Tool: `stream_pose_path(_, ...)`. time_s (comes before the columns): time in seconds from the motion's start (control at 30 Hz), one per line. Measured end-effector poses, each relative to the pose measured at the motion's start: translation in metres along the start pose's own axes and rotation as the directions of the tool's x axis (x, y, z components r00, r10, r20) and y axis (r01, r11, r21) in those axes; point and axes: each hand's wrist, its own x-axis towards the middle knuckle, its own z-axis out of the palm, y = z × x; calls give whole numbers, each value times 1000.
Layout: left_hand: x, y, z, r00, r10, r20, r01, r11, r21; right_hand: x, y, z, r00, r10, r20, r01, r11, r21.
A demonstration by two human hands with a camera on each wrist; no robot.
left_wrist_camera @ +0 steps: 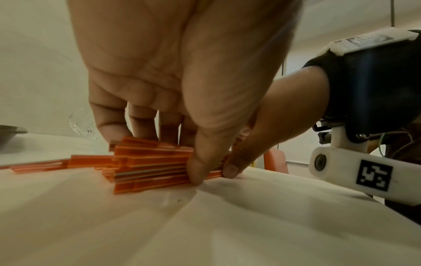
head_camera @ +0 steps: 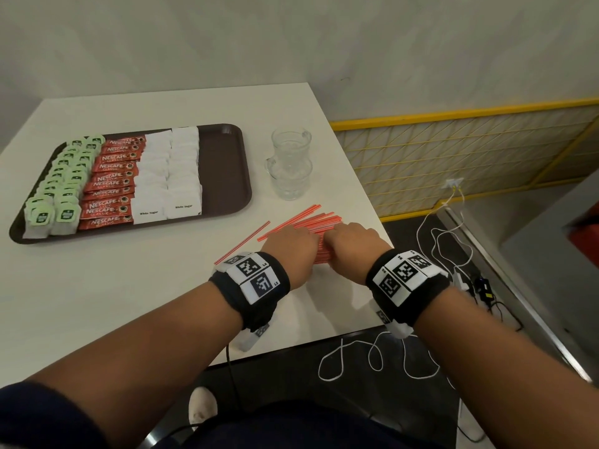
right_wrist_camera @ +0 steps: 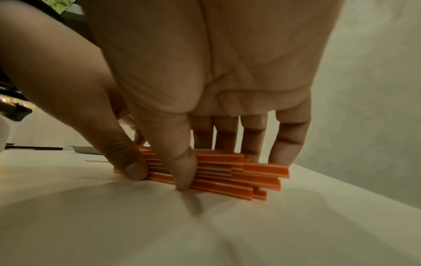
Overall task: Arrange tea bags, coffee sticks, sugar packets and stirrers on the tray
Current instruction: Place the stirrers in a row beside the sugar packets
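A pile of red-and-white striped stirrers (head_camera: 319, 222) lies on the white table near its right edge. My left hand (head_camera: 291, 241) and right hand (head_camera: 351, 238) sit side by side on it. Each hand grips the bundle, fingers behind and thumb in front. The left wrist view shows the left hand (left_wrist_camera: 159, 158) clamping the stirrers (left_wrist_camera: 148, 160). In the right wrist view the right hand (right_wrist_camera: 212, 169) holds the stirrers (right_wrist_camera: 257, 172). The brown tray (head_camera: 223, 166) at left carries rows of green tea bags (head_camera: 61, 189), red coffee sticks (head_camera: 111, 183) and white sugar packets (head_camera: 168, 176); its right strip is bare.
Stacked glass mugs (head_camera: 290, 163) stand between the tray and the stirrers. One loose stirrer (head_camera: 246, 238) lies left of the pile. The table's right edge (head_camera: 363, 202) runs close by the hands. White cables (head_camera: 372, 354) trail on the floor below.
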Motion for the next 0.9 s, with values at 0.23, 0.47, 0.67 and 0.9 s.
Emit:
stream_pose_path(0.23, -5, 6, -2, 998, -6, 64, 6, 1000, 2, -4, -6, -1, 1000, -1, 26, 0, 998, 56)
stream_pose_path(0.47, -8, 9, -2, 986, -9, 164, 15, 999, -33, -4, -12, 2, 997, -19, 70, 12, 995, 104)
stream_pose_path(0.67, -10, 9, -5, 985, 39, 168, -26, 996, -82, -8, -12, 4, 995, -8, 95, -3, 993, 118)
stream_pose_path(0.9, -10, 8, -8, 983, 63, 171, -50, 996, -80, -10, -14, 7, 995, -20, 98, 10, 995, 102)
